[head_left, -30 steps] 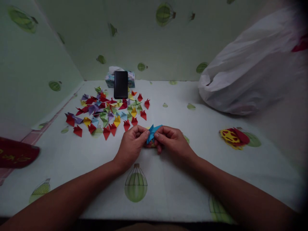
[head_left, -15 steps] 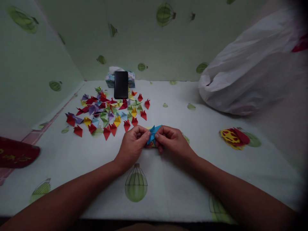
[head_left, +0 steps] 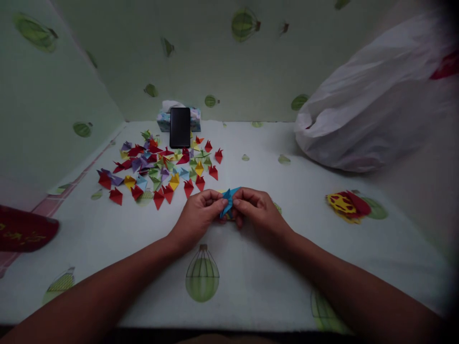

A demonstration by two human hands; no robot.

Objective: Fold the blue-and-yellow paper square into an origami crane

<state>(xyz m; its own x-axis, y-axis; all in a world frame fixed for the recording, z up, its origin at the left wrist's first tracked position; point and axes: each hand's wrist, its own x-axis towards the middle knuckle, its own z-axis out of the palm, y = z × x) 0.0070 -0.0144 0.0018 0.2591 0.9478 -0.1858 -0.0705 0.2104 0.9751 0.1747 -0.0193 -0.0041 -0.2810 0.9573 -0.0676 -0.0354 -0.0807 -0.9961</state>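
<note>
A small blue folded paper crane (head_left: 227,201) is pinched between my two hands at the middle of the table. My left hand (head_left: 196,212) grips its left side between thumb and fingers. On the other side, my right hand (head_left: 261,209) is closed on it, thumb on top. Fingertips cover part of its folds. Beneath the blue paper, some yellow and multicoloured paper shows, partly hidden by the fingers. Many finished paper cranes (head_left: 168,191) in red, yellow, green, purple and blue lie spread to the left, beyond my left hand.
A black phone (head_left: 180,128) leans on a tissue box (head_left: 164,122) at the back. To the right rests a white plastic bag (head_left: 337,129), with red and yellow cut-outs (head_left: 342,204) in front of it. A dark red object (head_left: 27,229) lies at the left edge of the tablecloth (head_left: 150,282).
Both hands stay in place with the blue crane. Its folds have turned slightly, and the left thumb has shifted a little to the right. The view has moved slightly.
</note>
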